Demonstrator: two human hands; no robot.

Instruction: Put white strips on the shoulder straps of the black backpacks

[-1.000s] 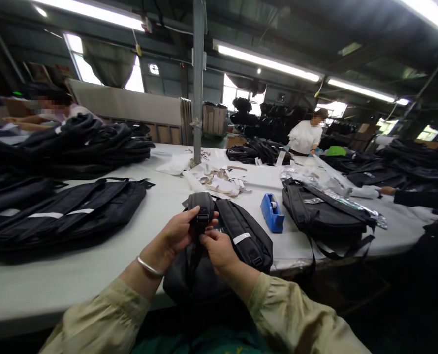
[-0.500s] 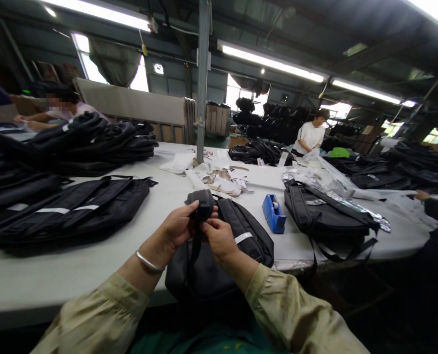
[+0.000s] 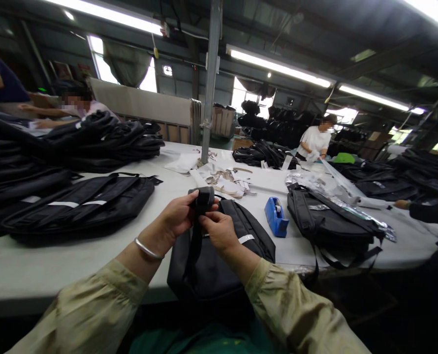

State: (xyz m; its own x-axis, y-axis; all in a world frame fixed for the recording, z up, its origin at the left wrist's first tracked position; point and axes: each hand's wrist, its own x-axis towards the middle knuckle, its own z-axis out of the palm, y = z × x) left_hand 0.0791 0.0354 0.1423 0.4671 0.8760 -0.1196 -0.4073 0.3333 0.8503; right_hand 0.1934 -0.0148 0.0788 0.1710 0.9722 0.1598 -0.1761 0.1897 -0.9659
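Observation:
A black backpack [image 3: 219,265] lies in front of me at the table's near edge, a pale strip across its upper side. Above it, my left hand [image 3: 180,214] is closed around a rolled or folded part of a black strap [image 3: 204,197]. My right hand [image 3: 221,231] pinches the same strap just below the roll, thumb and forefinger together. From there the strap's loose length hangs down over the backpack. To the right of the backpack stands a blue tape dispenser [image 3: 276,219], touched by neither hand.
Black backpacks are piled on the left [image 3: 108,142], with a single backpack [image 3: 82,206] before them. Another backpack [image 3: 329,221] lies right, beside clear plastic wrap. Paper scraps [image 3: 228,182] lie near a metal post [image 3: 209,88]. Several people work around the table.
My hands stay on the strap, and its rolled part has turned slightly in my left hand. The view has shifted a little left. At right, a person's hand has moved along the plastic.

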